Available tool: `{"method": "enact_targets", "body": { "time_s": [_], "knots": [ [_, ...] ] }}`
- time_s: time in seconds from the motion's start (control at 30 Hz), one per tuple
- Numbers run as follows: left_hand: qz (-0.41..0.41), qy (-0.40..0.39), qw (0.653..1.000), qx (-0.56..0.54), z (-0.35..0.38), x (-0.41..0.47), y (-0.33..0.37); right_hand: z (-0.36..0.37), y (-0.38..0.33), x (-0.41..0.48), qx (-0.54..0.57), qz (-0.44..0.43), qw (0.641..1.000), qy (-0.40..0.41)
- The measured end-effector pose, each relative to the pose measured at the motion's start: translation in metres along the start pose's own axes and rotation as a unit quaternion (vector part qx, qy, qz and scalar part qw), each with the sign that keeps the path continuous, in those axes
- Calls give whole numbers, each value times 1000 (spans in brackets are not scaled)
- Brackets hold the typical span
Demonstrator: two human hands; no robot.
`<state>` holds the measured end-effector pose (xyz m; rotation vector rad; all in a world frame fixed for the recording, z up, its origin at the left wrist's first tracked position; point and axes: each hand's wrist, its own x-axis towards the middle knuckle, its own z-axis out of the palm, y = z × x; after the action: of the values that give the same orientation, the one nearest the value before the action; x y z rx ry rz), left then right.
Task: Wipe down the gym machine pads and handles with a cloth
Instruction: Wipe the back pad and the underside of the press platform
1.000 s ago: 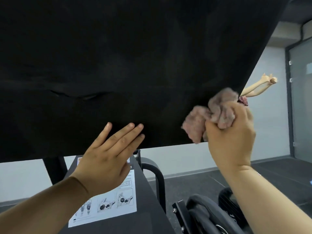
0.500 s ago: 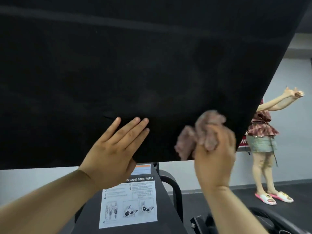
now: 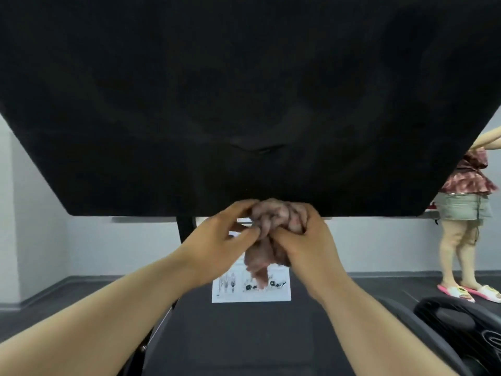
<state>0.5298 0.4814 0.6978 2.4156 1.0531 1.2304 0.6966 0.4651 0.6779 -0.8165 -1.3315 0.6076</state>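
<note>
A large black machine pad (image 3: pixel 244 90) fills the upper part of the view, its lower edge just above my hands. A crumpled pinkish cloth (image 3: pixel 267 240) hangs bunched between both hands, just below that edge. My left hand (image 3: pixel 219 240) pinches the cloth from the left with curled fingers and thumb. My right hand (image 3: pixel 306 240) grips it from the right, thumb pressed into the folds. A loose tail of cloth dangles below the hands.
Below is the dark machine frame (image 3: pixel 244 335) with a white instruction sticker (image 3: pixel 252 289). Another person (image 3: pixel 466 213) in sandals stands at the right by the wall. A black weight plate (image 3: pixel 461 329) lies at lower right. A black post (image 3: pixel 185 229) rises behind the pad.
My left hand came off the pad and joined the right hand on the cloth. Both hands now meet at the pad's lower edge, centre of view. The view shifted left.
</note>
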Motion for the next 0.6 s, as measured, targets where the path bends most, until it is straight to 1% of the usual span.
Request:
{"method": "enact_targets", "body": {
  "time_s": [0.03,0.07,0.1,0.13,0.2,0.27,0.33,0.4,0.47,0.5,0.53,0.57,0.6],
  "knots": [
    [-34,-12,994,-103,-1,-1,-2,0,-3,-1,15,11,1000,-9],
    [-62,-29,982,-175,-1,-3,-3,2,-3,-2,19,25,999,-16],
    [-77,-43,975,-203,0,-5,-5,3,-3,-4,9,38,999,-22],
    [-79,-42,976,-198,0,-6,-4,4,-3,-7,-11,50,998,-31],
    [-72,3,983,-169,1,-7,-1,3,-4,-10,-46,78,995,-31],
    [-92,41,972,-213,2,-8,-1,1,0,-13,-43,120,992,-11],
    [-154,68,939,-301,2,-12,-4,0,6,-16,-11,164,986,-5],
    [-231,65,902,-359,9,-19,-12,1,17,-21,55,203,977,-27],
    [-313,26,860,-402,22,-31,-26,1,31,-33,108,229,964,-84],
    [-345,6,835,-429,28,-38,-31,1,40,-38,117,232,959,-111],
    [-369,-10,814,-449,35,-45,-39,3,51,-45,121,240,955,-126],
    [-376,-28,800,-466,43,-52,-48,3,65,-49,118,247,953,-129],
    [-375,-49,796,-473,51,-59,-57,5,78,-54,115,256,952,-118]
  ]
}}
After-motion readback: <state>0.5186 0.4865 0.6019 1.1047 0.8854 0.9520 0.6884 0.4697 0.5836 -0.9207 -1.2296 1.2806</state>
